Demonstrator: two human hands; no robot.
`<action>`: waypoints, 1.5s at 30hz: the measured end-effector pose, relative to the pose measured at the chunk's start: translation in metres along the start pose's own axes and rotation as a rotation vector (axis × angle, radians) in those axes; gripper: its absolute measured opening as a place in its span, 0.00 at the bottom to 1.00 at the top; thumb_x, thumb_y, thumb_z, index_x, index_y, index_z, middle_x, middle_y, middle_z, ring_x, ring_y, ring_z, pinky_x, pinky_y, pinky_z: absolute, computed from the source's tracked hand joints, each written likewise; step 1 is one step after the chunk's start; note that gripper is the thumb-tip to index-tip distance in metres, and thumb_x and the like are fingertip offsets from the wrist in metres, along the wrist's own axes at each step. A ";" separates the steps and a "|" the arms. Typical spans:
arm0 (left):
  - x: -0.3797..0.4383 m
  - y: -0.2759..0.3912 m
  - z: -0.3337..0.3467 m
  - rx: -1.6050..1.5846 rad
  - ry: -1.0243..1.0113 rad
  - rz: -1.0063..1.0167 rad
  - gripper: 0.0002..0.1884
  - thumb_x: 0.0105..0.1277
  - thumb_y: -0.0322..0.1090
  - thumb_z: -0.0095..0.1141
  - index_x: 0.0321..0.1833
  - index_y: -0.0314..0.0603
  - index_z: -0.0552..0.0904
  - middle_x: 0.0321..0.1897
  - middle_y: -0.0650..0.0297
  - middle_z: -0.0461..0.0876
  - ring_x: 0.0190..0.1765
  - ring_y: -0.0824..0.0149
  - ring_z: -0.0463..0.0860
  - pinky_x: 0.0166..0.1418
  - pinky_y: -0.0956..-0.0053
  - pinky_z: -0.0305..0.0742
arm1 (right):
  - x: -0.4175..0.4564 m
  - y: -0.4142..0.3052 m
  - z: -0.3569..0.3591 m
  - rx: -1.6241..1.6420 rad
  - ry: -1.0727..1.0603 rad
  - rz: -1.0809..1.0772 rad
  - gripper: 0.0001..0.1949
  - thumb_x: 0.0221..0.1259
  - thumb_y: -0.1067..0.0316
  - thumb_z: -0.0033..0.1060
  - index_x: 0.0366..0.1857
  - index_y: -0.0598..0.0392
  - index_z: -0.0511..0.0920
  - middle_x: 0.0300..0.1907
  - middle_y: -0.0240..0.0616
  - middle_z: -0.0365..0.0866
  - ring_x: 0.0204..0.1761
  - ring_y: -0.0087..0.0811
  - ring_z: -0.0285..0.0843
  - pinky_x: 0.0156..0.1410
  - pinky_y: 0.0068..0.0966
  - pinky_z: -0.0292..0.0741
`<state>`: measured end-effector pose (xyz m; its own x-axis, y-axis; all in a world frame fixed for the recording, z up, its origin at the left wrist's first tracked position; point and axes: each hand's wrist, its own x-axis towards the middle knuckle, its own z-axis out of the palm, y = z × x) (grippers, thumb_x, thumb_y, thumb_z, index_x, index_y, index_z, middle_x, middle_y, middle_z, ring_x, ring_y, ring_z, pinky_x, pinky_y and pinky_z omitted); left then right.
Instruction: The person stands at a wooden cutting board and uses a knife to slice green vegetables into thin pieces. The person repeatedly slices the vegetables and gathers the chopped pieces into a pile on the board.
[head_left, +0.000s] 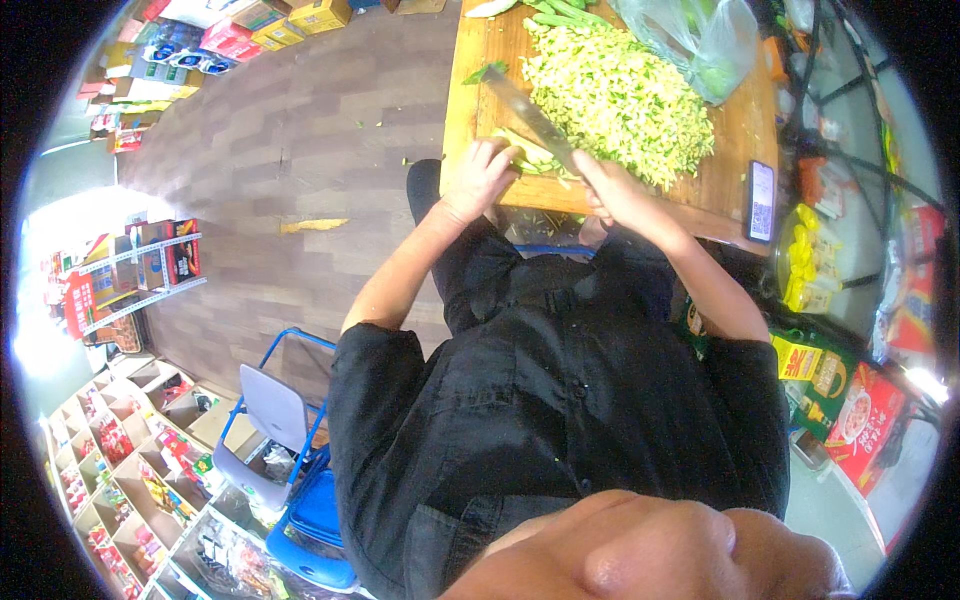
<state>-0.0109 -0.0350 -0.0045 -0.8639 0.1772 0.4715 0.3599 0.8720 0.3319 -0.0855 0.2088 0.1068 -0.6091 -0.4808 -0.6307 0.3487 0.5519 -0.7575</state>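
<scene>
My right hand (616, 187) grips the handle of a kitchen knife (529, 112), whose wide blade points up and left over the wooden tabletop (469, 112). Beneath and beside the blade lie pale green vegetable stalks (531, 156). With curled fingers, my left hand (484, 174) holds these stalks at the near left corner of the table. A large heap of finely chopped pale green vegetable (622, 105) spreads just beyond the knife. A loose green leaf (486, 73) lies near the blade's tip.
Whole stalks (570, 13) and a clear plastic bag of greens (709, 45) lie at the far side. A lit phone (760, 201) rests at the table's right edge. A blue folding chair (274, 420) stands behind me at left. Goods fill a compartmented shelf (142, 465).
</scene>
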 end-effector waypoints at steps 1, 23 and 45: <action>0.004 0.004 -0.007 0.055 -0.033 -0.010 0.32 0.53 0.37 0.74 0.64 0.48 0.79 0.56 0.57 0.78 0.58 0.52 0.78 0.62 0.61 0.76 | -0.005 0.009 -0.009 0.048 -0.008 0.001 0.27 0.79 0.35 0.41 0.28 0.48 0.68 0.19 0.22 0.61 0.16 0.18 0.58 0.21 0.21 0.60; 0.041 0.070 0.033 0.391 -0.292 -0.483 0.31 0.62 0.58 0.68 0.52 0.35 0.78 0.47 0.53 0.79 0.52 0.53 0.80 0.54 0.58 0.81 | -0.020 0.056 -0.041 -0.185 0.026 0.038 0.29 0.80 0.39 0.40 0.38 0.60 0.76 0.21 0.30 0.71 0.17 0.25 0.72 0.26 0.26 0.73; 0.050 0.066 0.056 0.565 -0.295 -0.368 0.26 0.65 0.55 0.64 0.53 0.38 0.81 0.48 0.57 0.79 0.54 0.57 0.77 0.55 0.60 0.74 | -0.004 0.034 -0.046 -0.664 -0.005 -0.091 0.36 0.81 0.38 0.33 0.37 0.67 0.82 0.35 0.62 0.85 0.42 0.58 0.84 0.51 0.50 0.77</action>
<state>-0.0497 0.0567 -0.0050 -0.9814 -0.1261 0.1450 -0.1391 0.9868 -0.0834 -0.1037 0.2605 0.0918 -0.6118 -0.5471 -0.5713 -0.2168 0.8106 -0.5440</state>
